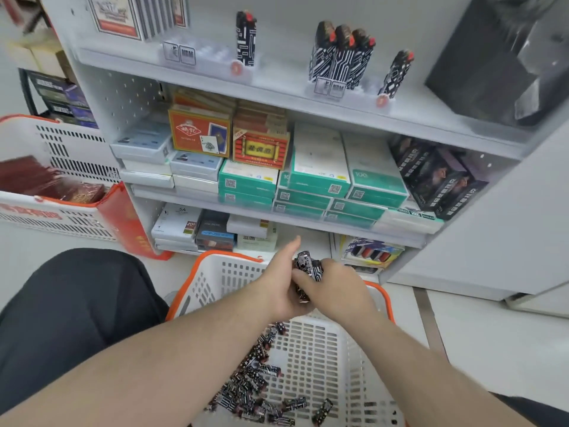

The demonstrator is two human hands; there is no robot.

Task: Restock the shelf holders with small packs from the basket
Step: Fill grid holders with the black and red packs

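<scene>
Both hands meet above the basket [215, 282] rim at twelve o'clock of it. The left hand [284, 288] cups a bunch of small packs [308, 268], thumb raised; the right hand [334, 288] curls over the same bunch, too clustered to count. Roughly twenty loose packs [255, 383] lie at the basket's seven o'clock. On the top shelf, two holders [212, 61] carry five upright packs [338, 55]: one left, four right.

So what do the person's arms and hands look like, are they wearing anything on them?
Both arms are bare as far up as the picture shows: no sleeves can be seen. The left hand and the right hand have no gloves on, and no watch, bracelet or ring shows on either wrist or the fingers that can be seen. Dark clothing covers the knee at the left.
</scene>
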